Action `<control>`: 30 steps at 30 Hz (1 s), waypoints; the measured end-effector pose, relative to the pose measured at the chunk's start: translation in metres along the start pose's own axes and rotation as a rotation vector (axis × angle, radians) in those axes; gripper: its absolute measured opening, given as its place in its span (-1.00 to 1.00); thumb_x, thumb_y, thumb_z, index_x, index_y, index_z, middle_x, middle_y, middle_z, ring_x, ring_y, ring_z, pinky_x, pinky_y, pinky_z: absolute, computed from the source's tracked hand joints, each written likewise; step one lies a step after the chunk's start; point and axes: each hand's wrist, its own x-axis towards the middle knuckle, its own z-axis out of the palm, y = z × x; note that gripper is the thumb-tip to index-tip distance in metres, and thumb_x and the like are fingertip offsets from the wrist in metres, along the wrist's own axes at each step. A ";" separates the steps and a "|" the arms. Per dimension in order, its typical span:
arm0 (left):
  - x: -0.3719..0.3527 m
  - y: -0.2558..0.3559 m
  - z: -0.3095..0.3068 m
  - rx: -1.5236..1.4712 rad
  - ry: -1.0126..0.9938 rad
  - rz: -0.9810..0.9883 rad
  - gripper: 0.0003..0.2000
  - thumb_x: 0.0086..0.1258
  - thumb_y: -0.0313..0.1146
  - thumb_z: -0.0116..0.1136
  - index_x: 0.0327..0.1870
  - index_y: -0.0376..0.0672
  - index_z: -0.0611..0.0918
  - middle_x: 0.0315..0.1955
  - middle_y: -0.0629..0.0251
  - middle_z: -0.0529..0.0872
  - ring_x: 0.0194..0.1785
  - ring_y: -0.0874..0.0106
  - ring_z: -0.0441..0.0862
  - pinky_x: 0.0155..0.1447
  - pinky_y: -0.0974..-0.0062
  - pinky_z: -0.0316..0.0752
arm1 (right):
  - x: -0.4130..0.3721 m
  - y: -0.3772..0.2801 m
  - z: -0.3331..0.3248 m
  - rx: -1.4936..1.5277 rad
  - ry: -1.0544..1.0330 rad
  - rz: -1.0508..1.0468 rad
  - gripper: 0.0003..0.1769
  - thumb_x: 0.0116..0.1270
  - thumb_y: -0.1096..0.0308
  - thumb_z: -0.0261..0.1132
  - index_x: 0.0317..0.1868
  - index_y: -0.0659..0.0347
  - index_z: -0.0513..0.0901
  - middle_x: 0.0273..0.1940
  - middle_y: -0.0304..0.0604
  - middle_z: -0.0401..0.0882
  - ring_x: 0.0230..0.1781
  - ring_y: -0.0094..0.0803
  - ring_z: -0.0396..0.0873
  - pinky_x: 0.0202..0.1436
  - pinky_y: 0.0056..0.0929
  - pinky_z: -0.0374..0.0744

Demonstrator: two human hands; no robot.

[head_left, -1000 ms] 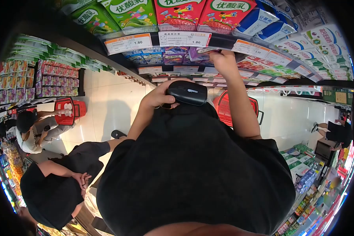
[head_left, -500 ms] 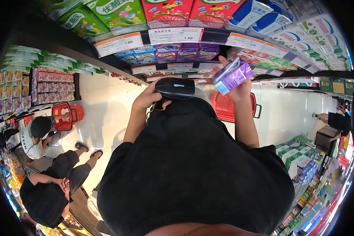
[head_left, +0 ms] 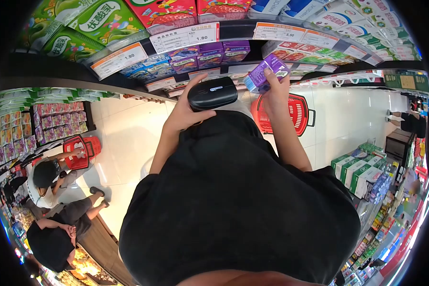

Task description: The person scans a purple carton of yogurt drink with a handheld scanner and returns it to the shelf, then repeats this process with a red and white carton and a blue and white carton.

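Observation:
My left hand [head_left: 180, 114] is around the left end of a smooth black device [head_left: 212, 94]. Its thumb lies below and a finger stretches above; the device hides the palm. A small purple drink carton [head_left: 266, 74] is tilted in my right hand [head_left: 276, 95], the thumb pressed on its front. In front of it is the shelf row of purple cartons [head_left: 210, 56], similar in colour. Under my right forearm, a red shopping basket [head_left: 295, 114] stands on the floor.
Green cartons [head_left: 107, 21] and red cartons [head_left: 162, 13] fill the upper shelf above price tags [head_left: 186, 37]. At left, one person [head_left: 45, 178] is beside a red basket [head_left: 83, 151] and another [head_left: 52, 243] sits. Stacked boxes [head_left: 357, 174] are at right.
The purple carton has turned and moved left and up, and my right thumb now presses its face. My left fingers have spread around the black device, which sits higher in view.

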 end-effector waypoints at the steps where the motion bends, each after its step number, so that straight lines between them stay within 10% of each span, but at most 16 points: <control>1: 0.000 -0.003 0.001 0.002 0.005 -0.001 -0.11 -0.02 -0.64 0.40 0.44 -0.15 0.25 0.17 0.19 0.51 0.26 0.39 0.44 0.33 0.47 0.30 | 0.000 -0.001 0.001 0.001 -0.004 0.004 -0.46 0.20 0.42 0.38 0.14 0.21 0.34 -0.05 -0.17 0.51 -0.03 -0.37 0.57 0.08 -0.30 0.57; 30: 0.003 -0.002 -0.004 0.251 -0.049 0.037 -0.20 -0.09 -0.72 0.20 0.34 -0.14 0.35 0.20 0.17 0.50 0.30 0.33 0.45 0.34 0.44 0.30 | -0.001 -0.012 0.003 -0.266 0.018 -0.245 -0.36 0.10 0.47 0.45 0.16 0.25 0.33 -0.07 -0.17 0.49 -0.10 -0.48 0.54 0.01 -0.46 0.55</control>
